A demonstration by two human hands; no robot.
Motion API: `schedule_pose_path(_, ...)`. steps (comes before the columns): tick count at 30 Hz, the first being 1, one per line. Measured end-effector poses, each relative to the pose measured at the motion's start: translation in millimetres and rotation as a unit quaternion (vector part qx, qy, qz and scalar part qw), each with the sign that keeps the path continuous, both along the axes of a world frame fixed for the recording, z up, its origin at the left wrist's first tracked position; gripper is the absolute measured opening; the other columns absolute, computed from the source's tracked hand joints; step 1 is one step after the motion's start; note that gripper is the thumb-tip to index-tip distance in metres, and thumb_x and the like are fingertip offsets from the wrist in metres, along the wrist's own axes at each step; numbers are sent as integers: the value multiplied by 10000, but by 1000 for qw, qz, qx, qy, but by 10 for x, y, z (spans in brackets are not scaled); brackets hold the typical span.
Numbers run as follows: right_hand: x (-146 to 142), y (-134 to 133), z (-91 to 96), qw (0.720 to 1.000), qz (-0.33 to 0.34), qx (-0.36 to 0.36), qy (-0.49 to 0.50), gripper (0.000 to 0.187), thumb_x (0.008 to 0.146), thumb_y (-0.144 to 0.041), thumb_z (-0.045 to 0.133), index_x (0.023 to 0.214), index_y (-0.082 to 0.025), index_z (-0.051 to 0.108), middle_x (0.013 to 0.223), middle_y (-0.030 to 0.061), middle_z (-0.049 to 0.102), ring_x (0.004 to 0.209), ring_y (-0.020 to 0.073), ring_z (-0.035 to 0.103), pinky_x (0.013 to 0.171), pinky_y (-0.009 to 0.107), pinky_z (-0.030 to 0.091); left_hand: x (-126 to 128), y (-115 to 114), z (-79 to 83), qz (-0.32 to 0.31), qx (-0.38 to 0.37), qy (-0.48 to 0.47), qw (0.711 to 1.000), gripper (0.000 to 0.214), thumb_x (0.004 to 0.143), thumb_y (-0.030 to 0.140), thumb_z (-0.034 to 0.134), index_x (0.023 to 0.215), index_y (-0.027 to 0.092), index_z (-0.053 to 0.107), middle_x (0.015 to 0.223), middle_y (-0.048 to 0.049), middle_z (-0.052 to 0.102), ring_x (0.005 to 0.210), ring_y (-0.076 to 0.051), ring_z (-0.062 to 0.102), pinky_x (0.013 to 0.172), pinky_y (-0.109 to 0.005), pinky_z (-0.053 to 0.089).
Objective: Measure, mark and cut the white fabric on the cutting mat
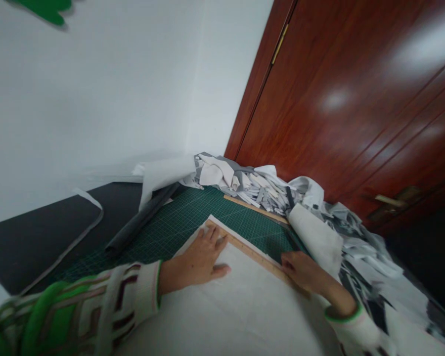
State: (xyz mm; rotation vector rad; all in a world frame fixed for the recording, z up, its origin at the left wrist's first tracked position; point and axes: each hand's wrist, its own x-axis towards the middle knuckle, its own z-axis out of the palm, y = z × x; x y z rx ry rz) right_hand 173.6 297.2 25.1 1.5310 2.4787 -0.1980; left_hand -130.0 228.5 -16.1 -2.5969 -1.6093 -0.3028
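Note:
A wooden ruler [252, 251] lies slantwise along the far edge of a large white cloth [241, 306]. My left hand [200, 254] rests flat on the ruler's far end and the cloth, fingers spread, thumb apart. At the nearer part of the ruler, my right hand [304, 271] is closed beside its edge; whatever is inside the fingers is hidden and blurred. A narrow strip of cloth shows beyond the ruler. Beneath everything is a green cutting mat [193, 205] with a printed grid.
Heaped cloth scraps [259, 188] line the wall and door. A second wooden strip [255, 208] lies before them. On the left are a dark roll [141, 222], a folded white cloth [166, 173] and a pale strip [85, 232]. A rolled white piece [315, 240] lies beyond my right hand.

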Motion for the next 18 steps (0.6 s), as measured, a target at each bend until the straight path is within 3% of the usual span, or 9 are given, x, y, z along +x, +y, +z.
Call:
schedule_pose_path(5,-41,-37,-3,1000,-1,17,-1,204,893,-112,486,823,-163,670,889,93,722,880,210,645,740,283,386,-18,-1,62,-12,6,0,1000,679,887,557,589,1455,217,434,1393,-231,472,1345,-438,371,1050,-637,308)
schedule_pose_path(11,-87,-64,-3,999,-8,35,0,241,887,-95,461,858,-138,696,943,125,731,931,228,654,761,289,391,147,15,147,-45,-4,1,999,666,855,506,668,1345,84,507,1370,-215,519,1295,-372,435,1070,-576,312)
schedule_pose_path(18,-128,-111,32,999,-4,52,-7,247,893,-105,467,944,-131,708,1005,141,728,994,244,651,786,298,397,537,60,100,-96,16,15,995,642,887,519,622,1361,103,501,1376,-182,519,1290,-362,421,1083,-550,290)
